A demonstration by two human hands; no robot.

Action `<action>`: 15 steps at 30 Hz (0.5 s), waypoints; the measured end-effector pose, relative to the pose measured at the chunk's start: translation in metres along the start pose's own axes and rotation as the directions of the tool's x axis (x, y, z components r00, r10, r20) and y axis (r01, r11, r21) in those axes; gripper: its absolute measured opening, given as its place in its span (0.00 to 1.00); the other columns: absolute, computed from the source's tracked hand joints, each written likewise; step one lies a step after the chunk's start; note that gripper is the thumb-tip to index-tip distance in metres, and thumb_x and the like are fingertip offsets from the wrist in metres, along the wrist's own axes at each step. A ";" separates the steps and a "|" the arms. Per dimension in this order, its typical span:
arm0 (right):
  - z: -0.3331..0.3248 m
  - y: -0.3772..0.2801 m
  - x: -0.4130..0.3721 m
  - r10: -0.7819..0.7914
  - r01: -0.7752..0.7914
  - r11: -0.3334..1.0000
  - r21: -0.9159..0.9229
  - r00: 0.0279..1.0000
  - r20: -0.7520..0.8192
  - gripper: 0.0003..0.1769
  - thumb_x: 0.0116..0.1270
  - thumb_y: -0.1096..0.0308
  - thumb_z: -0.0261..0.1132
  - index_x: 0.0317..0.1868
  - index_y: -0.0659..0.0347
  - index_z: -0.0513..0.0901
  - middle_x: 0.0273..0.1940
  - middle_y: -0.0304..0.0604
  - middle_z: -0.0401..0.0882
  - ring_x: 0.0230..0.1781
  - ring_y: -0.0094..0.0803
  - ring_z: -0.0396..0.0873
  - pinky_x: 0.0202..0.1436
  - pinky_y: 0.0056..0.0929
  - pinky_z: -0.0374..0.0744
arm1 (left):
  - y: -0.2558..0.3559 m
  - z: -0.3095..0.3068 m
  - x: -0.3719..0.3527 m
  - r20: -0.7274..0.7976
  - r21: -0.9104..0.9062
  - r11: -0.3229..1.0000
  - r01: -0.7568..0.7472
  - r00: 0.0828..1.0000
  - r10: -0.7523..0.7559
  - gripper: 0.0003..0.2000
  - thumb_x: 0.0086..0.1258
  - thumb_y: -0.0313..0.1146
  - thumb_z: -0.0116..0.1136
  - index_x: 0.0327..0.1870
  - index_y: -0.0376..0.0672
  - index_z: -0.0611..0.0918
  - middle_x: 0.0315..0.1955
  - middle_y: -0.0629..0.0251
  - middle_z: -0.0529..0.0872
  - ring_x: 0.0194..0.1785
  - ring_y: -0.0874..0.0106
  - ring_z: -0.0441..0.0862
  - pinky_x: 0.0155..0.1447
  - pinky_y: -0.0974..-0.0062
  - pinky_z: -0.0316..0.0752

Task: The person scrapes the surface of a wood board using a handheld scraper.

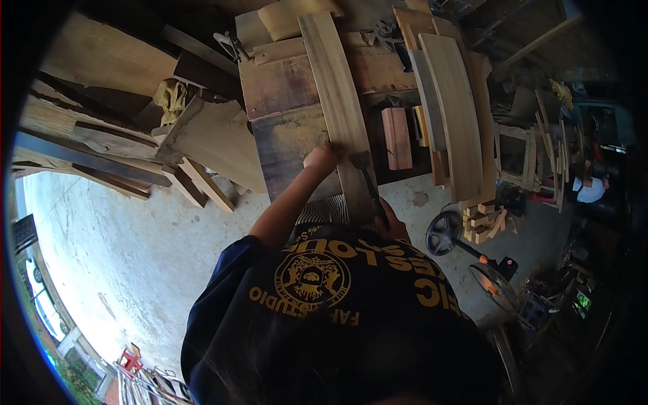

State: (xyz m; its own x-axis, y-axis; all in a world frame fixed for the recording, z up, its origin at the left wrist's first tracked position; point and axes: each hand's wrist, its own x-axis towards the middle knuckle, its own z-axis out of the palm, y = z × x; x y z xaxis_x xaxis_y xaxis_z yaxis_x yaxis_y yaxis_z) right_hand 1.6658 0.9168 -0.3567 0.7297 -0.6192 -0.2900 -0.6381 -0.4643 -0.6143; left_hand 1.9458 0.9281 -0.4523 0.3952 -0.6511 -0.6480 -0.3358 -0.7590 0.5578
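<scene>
A long pale wooden plank [334, 74] runs from the far side of the worktable [287, 135] toward my body. Closed at the plank's left edge, my left hand [321, 160] has its fingertips on the wood; part of the grip is hidden. My right hand [393, 217], near my waist on the right, is wrapped round the dark handle of a scraper-like tool [370, 183]. Its wide, flat head lies on or just above the plank, slightly right of my left hand. The tool's exact kind is hard to make out.
Several boards [451, 115] lie to the right, beside a reddish wood block [397, 138]. Boards and offcuts [115, 138] are piled at left. Small blocks [482, 221] and a wheeled machine [443, 233] stand on the floor at right. Another person [590, 189] is at far right.
</scene>
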 end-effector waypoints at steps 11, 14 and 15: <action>-0.005 -0.026 0.068 0.070 -0.073 0.994 0.079 0.997 0.045 0.30 0.72 0.61 0.52 0.73 0.51 0.57 0.41 0.63 0.79 0.42 0.57 0.80 0.44 0.44 0.78 | 0.021 -0.012 -0.014 -0.193 0.010 0.999 -0.038 0.980 0.039 0.20 0.71 0.45 0.48 0.55 0.41 0.78 0.55 0.50 0.79 0.59 0.54 0.77 0.59 0.57 0.73; -0.009 -0.029 0.059 0.097 -0.103 0.991 0.080 0.992 0.074 0.31 0.72 0.60 0.51 0.74 0.50 0.55 0.27 0.60 0.79 0.34 0.57 0.81 0.37 0.48 0.77 | 0.045 -0.011 -0.051 -0.351 0.216 0.887 -0.408 0.816 0.460 0.21 0.72 0.42 0.48 0.60 0.39 0.73 0.61 0.51 0.73 0.67 0.55 0.68 0.68 0.60 0.65; -0.008 -0.026 0.054 0.134 -0.140 0.989 0.046 0.985 0.112 0.32 0.73 0.59 0.51 0.74 0.49 0.53 0.27 0.60 0.80 0.34 0.57 0.81 0.38 0.48 0.77 | 0.050 -0.007 -0.060 -0.293 0.305 0.778 -0.549 0.723 0.625 0.21 0.72 0.42 0.47 0.61 0.39 0.72 0.62 0.51 0.72 0.69 0.56 0.65 0.71 0.60 0.60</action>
State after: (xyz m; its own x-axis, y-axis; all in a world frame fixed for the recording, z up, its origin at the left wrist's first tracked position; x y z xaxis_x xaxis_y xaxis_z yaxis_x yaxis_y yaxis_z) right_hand 1.7196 0.8904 -0.3499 0.6606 -0.6012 -0.4496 -0.7218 -0.3440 -0.6006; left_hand 1.9115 0.9296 -0.3817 0.3269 -0.9445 0.0319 -0.7391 -0.2345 0.6315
